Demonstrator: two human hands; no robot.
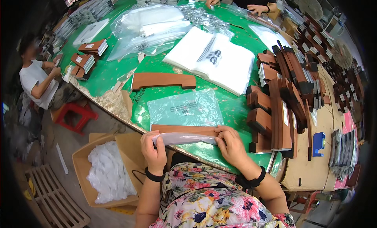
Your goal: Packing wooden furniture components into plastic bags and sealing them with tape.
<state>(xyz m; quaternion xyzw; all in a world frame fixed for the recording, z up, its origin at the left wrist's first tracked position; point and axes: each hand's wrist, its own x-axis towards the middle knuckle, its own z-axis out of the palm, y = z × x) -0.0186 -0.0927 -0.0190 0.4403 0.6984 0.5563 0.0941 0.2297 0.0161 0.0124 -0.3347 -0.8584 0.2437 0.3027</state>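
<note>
Brown wooden strip (184, 129) in clear bag (183, 138), both hands' fingers (157, 143) clamped on its ends.

We note a green table (231, 106), brown wooden pieces (163, 81), a red stool (74, 112) at left, a floral-patterned garment (212, 204) at bottom centre.

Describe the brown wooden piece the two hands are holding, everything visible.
The brown wooden piece is a long, flat, reddish-brown bar lying level at the green table's near edge. A clear plastic sleeve covers its front. The left hand grips the left end and the right hand the right end. A flat clear bag lies just behind it.
</note>
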